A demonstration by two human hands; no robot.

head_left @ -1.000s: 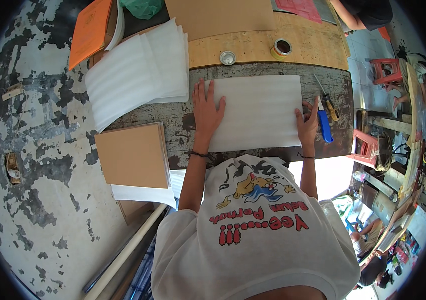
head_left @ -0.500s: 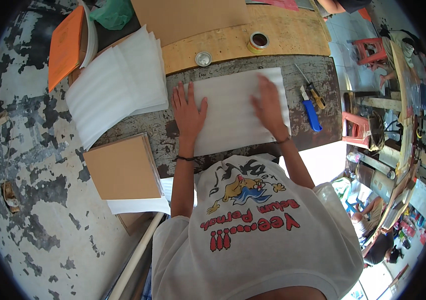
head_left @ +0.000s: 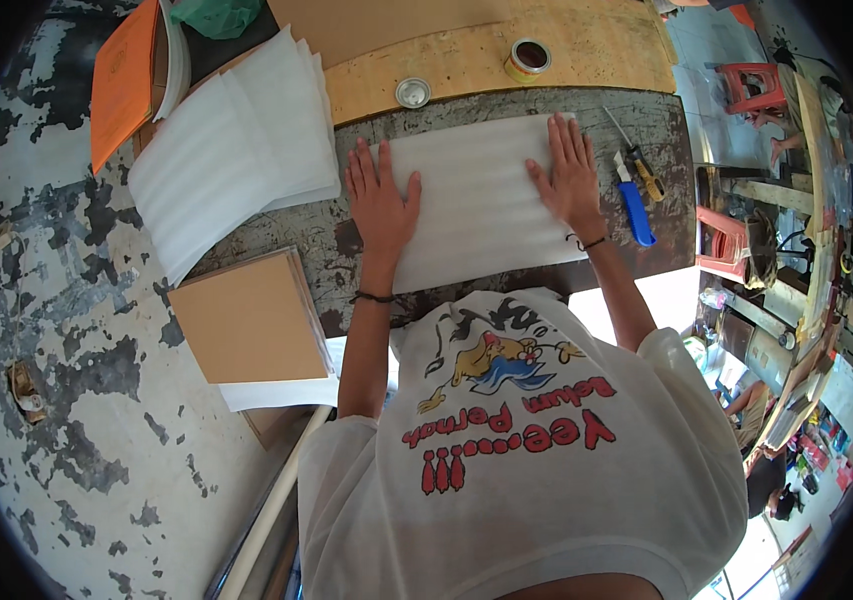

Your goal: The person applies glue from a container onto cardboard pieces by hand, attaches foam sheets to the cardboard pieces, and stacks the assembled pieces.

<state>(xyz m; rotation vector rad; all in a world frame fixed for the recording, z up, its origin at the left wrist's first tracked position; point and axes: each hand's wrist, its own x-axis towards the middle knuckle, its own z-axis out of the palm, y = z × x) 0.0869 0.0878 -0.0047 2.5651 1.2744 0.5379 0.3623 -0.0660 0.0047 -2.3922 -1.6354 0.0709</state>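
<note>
I see the bare left hand flat, unclenched, across the nine-o'clock edge of a white rectangular foam sheet on the scuffed dark table; the bare right hand, grasping nothing, lies flat on the two-o'clock side.

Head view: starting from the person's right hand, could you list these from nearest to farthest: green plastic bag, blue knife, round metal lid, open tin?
1. Blue knife: just right of the right hand.
2. Open tin: beyond the hand, slightly left.
3. Round metal lid: left of the tin.
4. Green plastic bag: far upper left.
</note>
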